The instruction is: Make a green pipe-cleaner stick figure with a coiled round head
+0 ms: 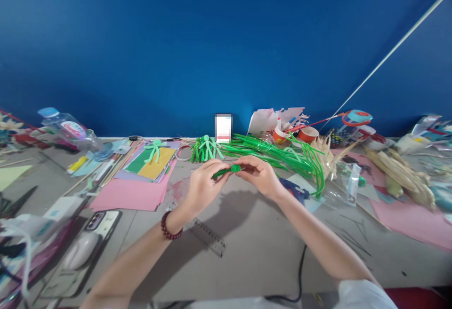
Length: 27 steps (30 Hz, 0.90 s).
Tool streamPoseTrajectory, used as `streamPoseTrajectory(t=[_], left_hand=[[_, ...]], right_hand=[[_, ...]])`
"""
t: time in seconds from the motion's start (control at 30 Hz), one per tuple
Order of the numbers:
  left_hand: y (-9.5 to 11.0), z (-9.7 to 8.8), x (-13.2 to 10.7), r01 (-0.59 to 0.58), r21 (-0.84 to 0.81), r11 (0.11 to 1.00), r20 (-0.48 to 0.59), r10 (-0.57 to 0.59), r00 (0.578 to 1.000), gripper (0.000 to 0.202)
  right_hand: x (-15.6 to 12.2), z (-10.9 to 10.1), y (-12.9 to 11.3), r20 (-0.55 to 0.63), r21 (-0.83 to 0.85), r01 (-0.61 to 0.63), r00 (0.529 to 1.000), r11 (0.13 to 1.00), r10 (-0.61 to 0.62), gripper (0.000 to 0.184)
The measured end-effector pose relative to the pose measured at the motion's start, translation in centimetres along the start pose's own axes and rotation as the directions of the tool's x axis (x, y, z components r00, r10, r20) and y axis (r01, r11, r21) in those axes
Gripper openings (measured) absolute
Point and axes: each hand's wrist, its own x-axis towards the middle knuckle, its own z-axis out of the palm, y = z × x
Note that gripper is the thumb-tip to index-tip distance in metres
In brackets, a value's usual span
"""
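Observation:
My left hand (pixel 208 179) is closed around a green pipe cleaner piece (pixel 236 168) above the middle of the table. Its end is a small tight coil, pinched by the fingertips of my right hand (pixel 259 175). Just behind my hands lie light green pipe cleaner figures (pixel 208 146) and a dark green fuzzy clump (pixel 197 150). A long bundle of green pipe cleaners (pixel 282 151) stretches to the right, its ends bent over. Part of the held piece is hidden by my left fingers.
Below my hands lies a clear ruler (pixel 208 236). At left are pink paper (pixel 130 196), a phone (pixel 102 222), a mouse (pixel 82 250) and a tilted plastic bottle (pixel 72 128). A glue gun (pixel 294 190), dried husks (pixel 406 175) and red cups (pixel 308 134) are on the right.

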Motion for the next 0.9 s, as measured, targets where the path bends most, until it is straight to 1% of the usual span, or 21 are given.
streamPoseTrajectory(t=[0.17, 0.23, 0.37, 0.5, 0.7, 0.8, 0.9], left_hand=[[0.11, 0.09, 0.07, -0.05, -0.006, 0.999, -0.019, 0.05, 0.999, 0.011], [0.19, 0.09, 0.11, -0.057, -0.016, 0.998, -0.022, 0.057, 0.998, 0.011], [0.27, 0.01, 0.09, -0.032, -0.026, 0.999, -0.029, 0.031, 0.999, 0.009], [0.24, 0.06, -0.04, -0.046, -0.031, 0.998, -0.038, 0.045, 0.998, 0.008], [0.45, 0.39, -0.44, -0.067, -0.031, 0.997, -0.097, 0.064, 0.993, 0.009], [0.57, 0.4, -0.53, -0.054, -0.055, 0.997, -0.096, 0.049, 0.994, 0.008], [0.61, 0.29, -0.44, -0.003, -0.089, 0.996, -0.082, -0.004, 0.997, 0.006]], right_hand=[[0.03, 0.07, -0.02, -0.031, 0.048, -0.061, 0.998, 0.997, 0.063, 0.022], [0.03, 0.1, 0.01, -0.045, 0.064, -0.063, 0.997, 0.996, 0.066, 0.021], [-0.03, 0.26, 0.16, -0.061, 0.092, -0.076, 0.995, 0.993, 0.082, 0.022], [-0.09, 0.47, 0.26, -0.078, 0.127, -0.089, 0.992, 0.988, 0.1, 0.023], [-0.15, 0.37, 0.09, -0.081, 0.14, -0.076, 0.993, 0.987, 0.088, 0.021], [-0.15, 0.26, -0.14, -0.067, 0.135, -0.079, 0.994, 0.988, 0.089, 0.021], [-0.14, 0.25, -0.35, -0.069, 0.133, -0.071, 0.994, 0.989, 0.081, 0.021]])
